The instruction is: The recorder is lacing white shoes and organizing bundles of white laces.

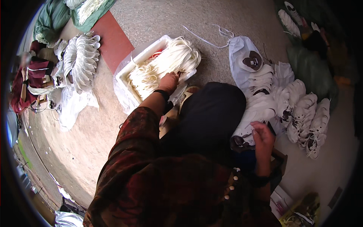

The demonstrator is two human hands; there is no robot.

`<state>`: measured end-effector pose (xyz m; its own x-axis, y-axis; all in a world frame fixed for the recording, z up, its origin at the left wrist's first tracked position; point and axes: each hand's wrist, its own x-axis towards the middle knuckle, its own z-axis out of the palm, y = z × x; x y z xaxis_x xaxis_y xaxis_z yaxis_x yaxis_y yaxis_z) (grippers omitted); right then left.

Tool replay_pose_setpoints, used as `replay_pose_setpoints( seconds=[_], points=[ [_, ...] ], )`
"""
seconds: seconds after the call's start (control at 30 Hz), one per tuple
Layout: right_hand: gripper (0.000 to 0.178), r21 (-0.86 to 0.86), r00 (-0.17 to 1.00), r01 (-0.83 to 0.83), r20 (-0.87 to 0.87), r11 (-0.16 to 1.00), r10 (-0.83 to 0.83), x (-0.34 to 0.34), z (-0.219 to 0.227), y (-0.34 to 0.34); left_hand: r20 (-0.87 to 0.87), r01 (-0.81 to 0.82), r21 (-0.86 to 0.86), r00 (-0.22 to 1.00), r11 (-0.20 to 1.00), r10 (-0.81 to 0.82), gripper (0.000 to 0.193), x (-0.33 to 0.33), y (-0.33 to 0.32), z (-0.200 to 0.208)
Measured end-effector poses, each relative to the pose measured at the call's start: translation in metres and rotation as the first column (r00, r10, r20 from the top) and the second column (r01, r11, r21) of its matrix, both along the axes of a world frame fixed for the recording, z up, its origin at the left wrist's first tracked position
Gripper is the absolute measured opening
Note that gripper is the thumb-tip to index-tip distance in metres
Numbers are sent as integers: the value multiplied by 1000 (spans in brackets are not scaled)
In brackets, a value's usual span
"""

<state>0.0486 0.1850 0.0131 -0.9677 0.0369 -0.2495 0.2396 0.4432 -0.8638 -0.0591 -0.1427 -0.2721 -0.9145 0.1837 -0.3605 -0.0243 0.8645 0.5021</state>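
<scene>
My left hand (169, 83) reaches into a white foam box (123, 80) lined with clear plastic. Its fingers are closed at the near side of a thick bundle of cream shoelaces (176, 55); the fingertips are partly hidden among the strands. Over to the right, my right hand (263, 140) is raised beside the nearest white shoe upper (251, 126), fingers loosely bent and apart, with nothing visible in them. That upper, with dark lining at its end, lies at the near end of a row of nested uppers (262, 104) by my dark-clothed knee.
More stacked uppers (318, 125) lie at the right, next to a white plastic bag (239, 51). A person in maroon (30, 87) sits far left beside a curved stack of uppers (79, 62). A red mat (113, 39) and green sacks (53, 20) lie beyond.
</scene>
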Motion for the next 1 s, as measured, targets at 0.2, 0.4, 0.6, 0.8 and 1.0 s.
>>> replay_pose_setpoints(
  seconds=[0.2, 0.4, 0.6, 0.8, 1.0],
  points=[
    [16, 0, 994, -43, 97, 999, 43, -8, -4, 3, 89, -287, 630, 950, 722, 300, 10, -3, -22, 17],
    [20, 60, 991, -132, -20, 989, 133, -9, -13, 8, 145, -137, 917, 989, 374, 9, 13, -17, -36, 231],
    [37, -130, 954, -200, -253, 971, 163, -38, 28, -31, -155, 252, 876, 954, 412, -255, 12, -11, 9, 345],
    [33, -438, 838, -462, -500, 772, 218, -66, 100, -103, -353, 454, 826, 879, 335, -321, 15, 10, 52, 413],
    [9, -296, 929, -328, -274, 897, 249, -31, 111, -2, -443, 406, 732, 894, 546, -71, 8, 13, 21, 429]
  ],
)
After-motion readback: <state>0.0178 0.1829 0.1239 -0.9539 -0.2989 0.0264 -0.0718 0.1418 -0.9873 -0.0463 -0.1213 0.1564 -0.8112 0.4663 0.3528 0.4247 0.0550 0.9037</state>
